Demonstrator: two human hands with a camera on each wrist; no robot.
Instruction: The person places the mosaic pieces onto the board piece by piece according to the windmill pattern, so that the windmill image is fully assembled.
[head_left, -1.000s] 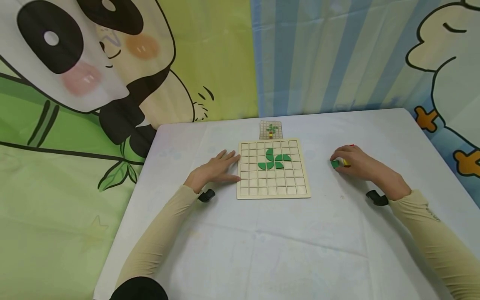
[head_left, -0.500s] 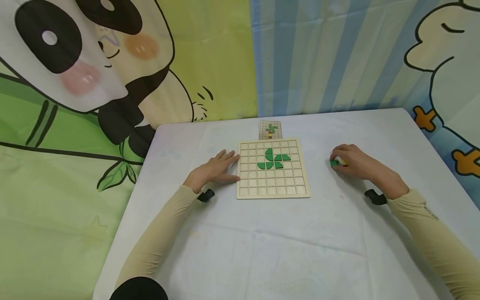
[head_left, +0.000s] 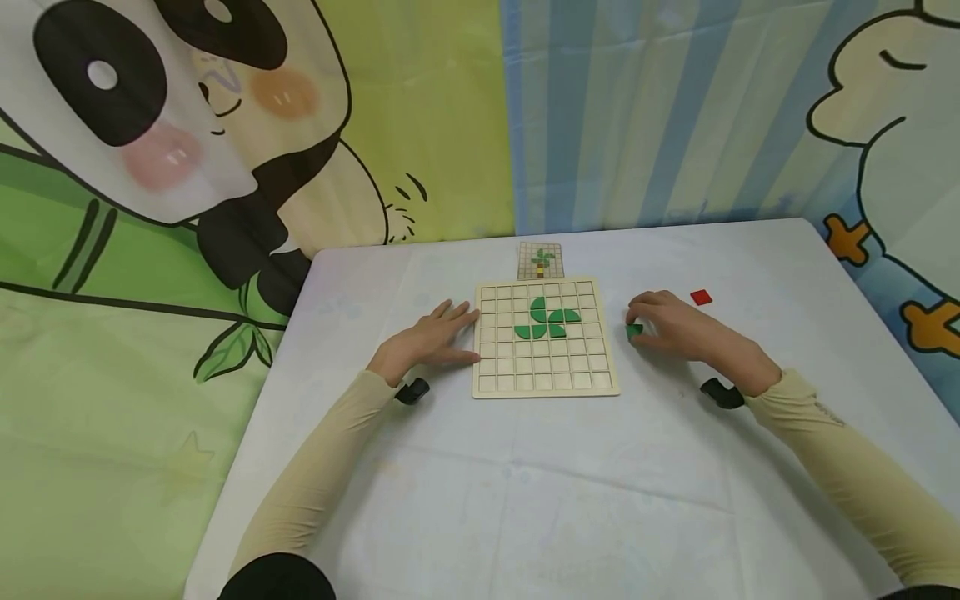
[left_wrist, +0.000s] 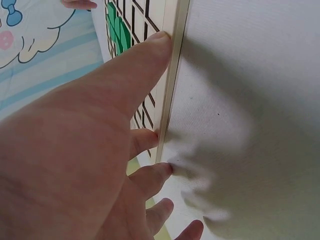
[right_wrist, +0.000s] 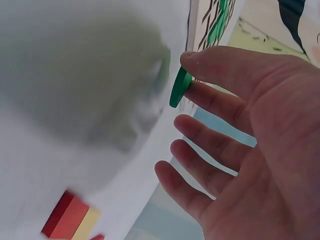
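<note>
A square wooden grid board point(head_left: 543, 367) lies flat on the table, with several green quarter-circle tiles point(head_left: 538, 310) in its upper middle cells. My left hand point(head_left: 426, 340) rests at the board's left side, fingers and thumb spread along the edge. To the right of the board, my right hand point(head_left: 669, 323) pinches a green tile point(right_wrist: 179, 87) between thumb and forefinger. In the right wrist view this tile is seen nearly edge-on, above the table, and the other fingers are spread apart.
A small pattern card point(head_left: 540, 260) lies behind the board, printed with a green, yellow and red design. Red point(right_wrist: 70, 215) and yellow point(right_wrist: 86, 224) pieces are on the table beyond the right hand; the head view shows only a red tile point(head_left: 701, 297).
My right hand has moved left toward the board, carrying the green tile. The red tile behind it has come into fuller view. My left hand has stayed at the board's edge.
</note>
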